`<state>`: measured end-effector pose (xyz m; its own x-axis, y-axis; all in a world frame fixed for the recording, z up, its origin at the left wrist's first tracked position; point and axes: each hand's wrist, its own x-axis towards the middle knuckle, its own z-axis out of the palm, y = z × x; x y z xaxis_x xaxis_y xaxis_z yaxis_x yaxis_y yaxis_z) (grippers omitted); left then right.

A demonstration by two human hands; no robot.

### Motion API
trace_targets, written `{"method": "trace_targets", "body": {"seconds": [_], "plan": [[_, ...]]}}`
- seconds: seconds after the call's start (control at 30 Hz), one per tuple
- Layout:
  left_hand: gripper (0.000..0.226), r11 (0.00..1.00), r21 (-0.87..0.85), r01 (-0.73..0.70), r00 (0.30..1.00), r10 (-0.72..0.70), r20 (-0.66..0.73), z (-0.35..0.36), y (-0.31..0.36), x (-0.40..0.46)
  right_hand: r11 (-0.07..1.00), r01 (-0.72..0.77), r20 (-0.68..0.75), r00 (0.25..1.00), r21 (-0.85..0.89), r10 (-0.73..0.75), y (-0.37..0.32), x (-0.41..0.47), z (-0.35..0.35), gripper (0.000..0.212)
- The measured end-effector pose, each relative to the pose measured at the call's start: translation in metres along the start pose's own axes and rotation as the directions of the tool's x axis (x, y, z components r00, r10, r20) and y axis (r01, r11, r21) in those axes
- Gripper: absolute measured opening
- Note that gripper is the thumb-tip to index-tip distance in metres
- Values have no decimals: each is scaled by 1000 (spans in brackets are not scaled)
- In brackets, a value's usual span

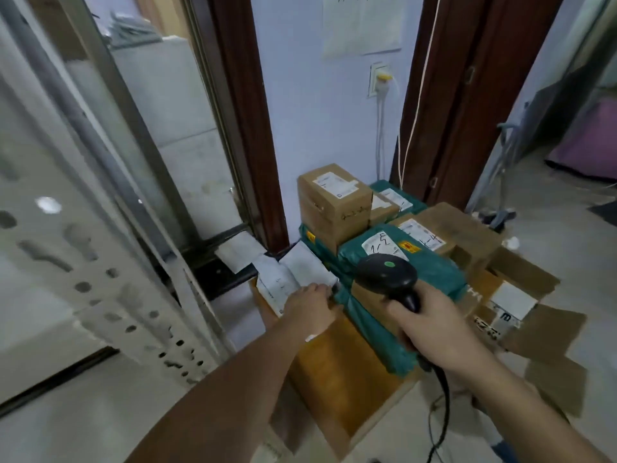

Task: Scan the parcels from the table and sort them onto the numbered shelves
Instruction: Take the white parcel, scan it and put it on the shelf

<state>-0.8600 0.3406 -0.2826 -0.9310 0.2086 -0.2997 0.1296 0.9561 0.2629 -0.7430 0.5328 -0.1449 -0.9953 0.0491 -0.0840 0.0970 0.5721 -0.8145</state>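
Right hand (pixel 430 325) has a full grip on the scanner (pixel 389 279) handle, fingers curled round it, head with the green dot pointing away from me toward the parcels. Its black cable (pixel 440 406) hangs off the bottom of the handle and drops down past the tabletop (pixel 337 372) edge.

Left hand (pixel 312 304) reaches to the flat white parcel (pixel 290 279) at the tabletop's far left corner, fingers curled on its near edge (a pinch, as far as I can tell; fingertips are partly hidden). Handwriting on it, too blurred to read.

Just right of that hand: a green plastic-wrapped parcel (pixel 394 315) with a white label and an orange sticker, lying under the scanner. Behind it, a tall cardboard box (pixel 334 205) stands upright on another green parcel. A wider brown box (pixel 444 228) sits to the right, label up. An open carton (pixel 514 295) with its flaps spread sits off the right side.

Perforated metal shelf upright (pixel 110 282) on my left.
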Motion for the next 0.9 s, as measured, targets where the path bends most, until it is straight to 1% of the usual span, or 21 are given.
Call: {"method": "trace_targets", "body": {"seconds": [0.07,0.13,0.2,0.27,0.3,0.37,0.4,0.47,0.5,0.57,0.6,0.67,0.73,0.83,0.9], "plan": [[70,998,-3,65,998,-65,12,4,-3,23,1000,12,62,998,5,-13,10,29,-4,12],[71,990,-21,140,990,-140,23,12,-11,44,999,45,117,992,-17,-43,20,56,-7,13],[68,974,-82,212,977,-212,8,24,-21,64,998,60,174,983,-18,-56,29,79,-6,13],[67,942,-180,284,957,-289,2,38,-27,78,998,55,237,970,-2,-53,37,100,-3,13],[74,911,-235,339,938,-345,14,47,-31,83,999,44,263,964,10,-45,39,109,-1,13],[97,822,-342,455,879,-476,24,68,-39,95,999,19,318,948,35,-29,44,125,5,12],[101,768,-393,505,842,-540,27,77,-42,99,999,8,348,937,46,-24,47,131,8,11],[95,679,-460,573,778,-627,43,90,-50,107,999,1,390,921,38,-15,52,143,14,10],[95,641,-466,609,751,-656,79,95,-53,112,1000,-1,408,913,25,-9,54,149,17,10],[99,577,-473,665,707,-691,151,101,-58,121,999,-36,443,896,28,20,59,159,22,9],[101,562,-472,679,694,-701,164,104,-60,126,997,-64,464,885,40,38,62,163,25,9],[101,557,-444,702,677,-715,173,110,-64,134,993,-103,493,868,52,64,66,171,30,9],[96,538,-420,731,649,-737,186,117,-69,141,990,-125,506,860,72,72,70,176,32,11],[89,467,-463,753,607,-764,217,121,-72,148,988,-136,507,858,76,79,75,180,32,12],[87,411,-518,751,593,-764,254,122,-74,151,984,-160,509,855,80,98,79,182,30,12]]}}
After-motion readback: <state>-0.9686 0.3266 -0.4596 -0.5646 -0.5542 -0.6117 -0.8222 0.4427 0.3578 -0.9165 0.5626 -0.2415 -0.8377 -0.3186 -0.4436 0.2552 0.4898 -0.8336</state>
